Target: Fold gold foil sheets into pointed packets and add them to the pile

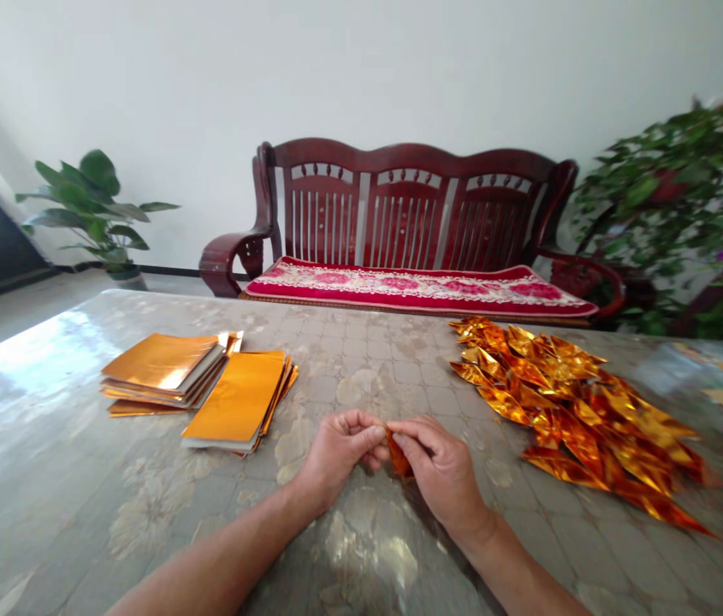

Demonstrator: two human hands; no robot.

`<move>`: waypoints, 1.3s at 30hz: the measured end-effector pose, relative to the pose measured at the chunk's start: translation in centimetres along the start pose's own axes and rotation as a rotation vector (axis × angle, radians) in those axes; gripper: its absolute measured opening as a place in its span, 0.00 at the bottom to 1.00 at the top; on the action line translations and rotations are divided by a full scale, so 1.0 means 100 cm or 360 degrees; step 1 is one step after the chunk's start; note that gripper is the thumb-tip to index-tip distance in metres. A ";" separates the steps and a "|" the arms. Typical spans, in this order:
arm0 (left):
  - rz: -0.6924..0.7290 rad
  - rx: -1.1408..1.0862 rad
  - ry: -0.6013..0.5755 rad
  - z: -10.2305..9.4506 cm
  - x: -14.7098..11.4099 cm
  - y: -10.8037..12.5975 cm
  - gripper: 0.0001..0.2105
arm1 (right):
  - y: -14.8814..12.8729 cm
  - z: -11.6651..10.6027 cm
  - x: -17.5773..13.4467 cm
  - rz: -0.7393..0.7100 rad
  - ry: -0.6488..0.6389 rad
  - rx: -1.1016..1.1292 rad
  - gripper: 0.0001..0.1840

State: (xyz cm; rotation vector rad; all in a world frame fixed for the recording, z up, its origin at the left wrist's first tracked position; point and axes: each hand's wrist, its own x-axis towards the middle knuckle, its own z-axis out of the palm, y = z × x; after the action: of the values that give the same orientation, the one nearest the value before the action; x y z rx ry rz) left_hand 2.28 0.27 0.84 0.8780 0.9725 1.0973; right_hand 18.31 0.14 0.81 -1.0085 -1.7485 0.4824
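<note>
Between my hands is a small folded piece of orange-gold foil paper [400, 459], mostly covered by my fingers. My left hand [345, 445] pinches its left edge between thumb and fingers. From the other side, my right hand [438, 466] grips it with thumb and forefinger, the fingertips of both hands nearly meeting. To the left lie two stacks of flat gold foil sheets, a farther stack [159, 364] and a nearer stack [236, 398] leaning against it. A heap of folded, pointed foil pieces [566, 393] spreads out to the right of my right hand.
All this is on a table with a patterned, shiny cover [361, 547]. Clear plastic bags [688, 364] lie at its right edge. Behind stands a dark red wooden bench [409, 205] with a red floral cushion [425, 289]. Potted plants [95, 210] flank it on both sides.
</note>
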 end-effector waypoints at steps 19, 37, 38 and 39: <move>0.0158 0.0306 0.0116 0.004 -0.003 0.003 0.12 | 0.002 0.000 -0.003 0.0045 -0.0051 -0.0043 0.08; 0.0482 0.0872 0.0248 0.008 -0.012 0.000 0.07 | -0.006 -0.004 -0.003 -0.0165 0.0010 -0.0477 0.05; 0.0474 0.0841 0.0253 0.008 -0.011 0.000 0.07 | -0.006 -0.005 -0.002 -0.0215 0.0036 -0.0483 0.05; 0.0466 0.0808 0.0257 0.008 -0.010 -0.001 0.07 | -0.007 -0.005 -0.002 -0.0272 0.0053 -0.0499 0.05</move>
State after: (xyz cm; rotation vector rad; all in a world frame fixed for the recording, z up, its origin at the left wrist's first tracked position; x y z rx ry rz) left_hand 2.90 -0.84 1.21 1.3927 1.3171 1.2006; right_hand 18.52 -0.45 1.41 -1.0633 -1.8981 0.0827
